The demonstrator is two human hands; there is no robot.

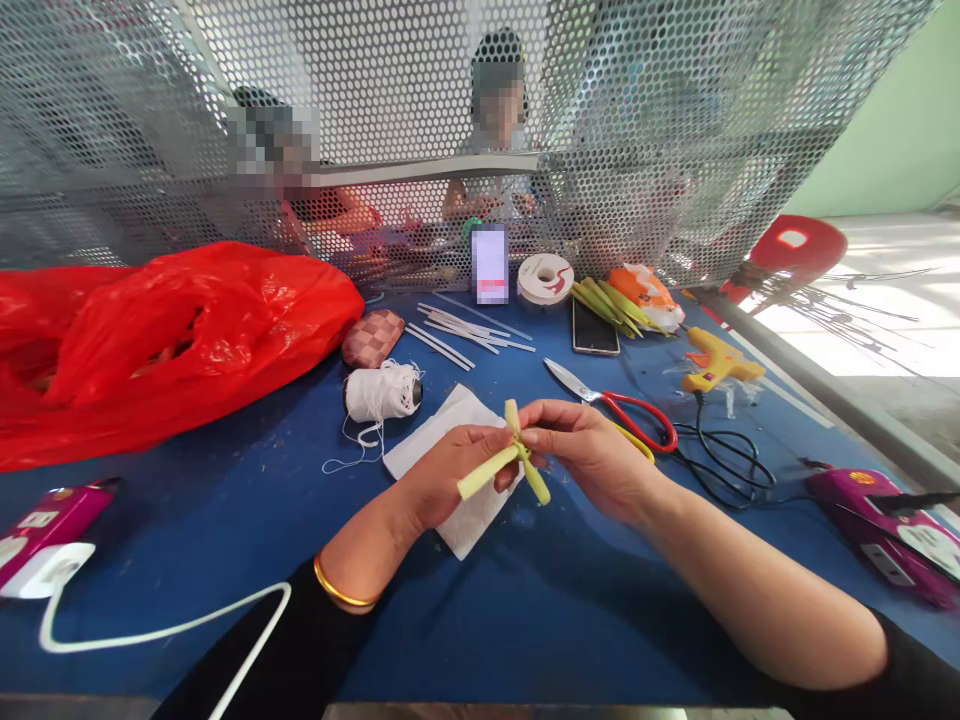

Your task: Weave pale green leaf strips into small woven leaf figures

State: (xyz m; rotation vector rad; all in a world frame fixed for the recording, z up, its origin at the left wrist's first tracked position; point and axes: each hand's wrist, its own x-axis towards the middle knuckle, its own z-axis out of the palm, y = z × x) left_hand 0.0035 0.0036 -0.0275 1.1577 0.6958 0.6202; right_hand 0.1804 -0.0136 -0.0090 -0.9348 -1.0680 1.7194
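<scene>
Both hands meet over a white paper sheet [427, 435] on the blue table. Between them is a pale yellow-green strip piece [491, 470], its ends sticking out in several directions from a crossing or knot. My left hand [457, 465] pinches it near the middle with the thumb. The fingers of my right hand [574, 440] close on the same piece from the other side; the fingertips partly hide the crossing. Just beyond my right hand lie scissors [611, 400] with red and yellow handles. A spool of white thread [382, 390] lies left of the paper, its loose end trailing.
A red plastic bag [247, 330] spreads at the left. White sticks [469, 330], a ribbon roll [546, 280], green leaf-like strips [615, 305] and a phone [596, 330] lie farther back. A yellow glue gun [720, 362] and its cord sit right. Two people are behind the perforated panel [390, 80].
</scene>
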